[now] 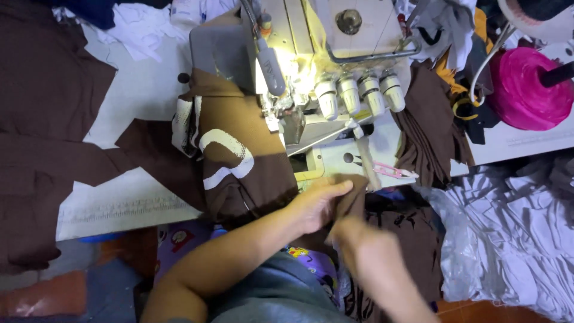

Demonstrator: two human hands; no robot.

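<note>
Both hands work a small brown fabric piece (353, 200) at the near edge of the desk (143, 90).

The left hand (317, 206) lies fingers extended, pinching the piece's upper edge; the blurred right hand (362, 242) closes on its lower end, so its long axis runs between them. Just beyond stands the overlock sewing machine (323, 66), a brown-and-white garment (239, 155) to the left hand's far side, pink thread snips (391, 170) beyond the right.

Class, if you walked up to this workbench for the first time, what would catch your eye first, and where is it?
The lit sewing machine at top centre draws the eye, with brown fabric with white stripes lying to its left. Below it, the left hand and blurred right hand handle a brown fabric piece. A bright pink thread cone sits far right.
</note>
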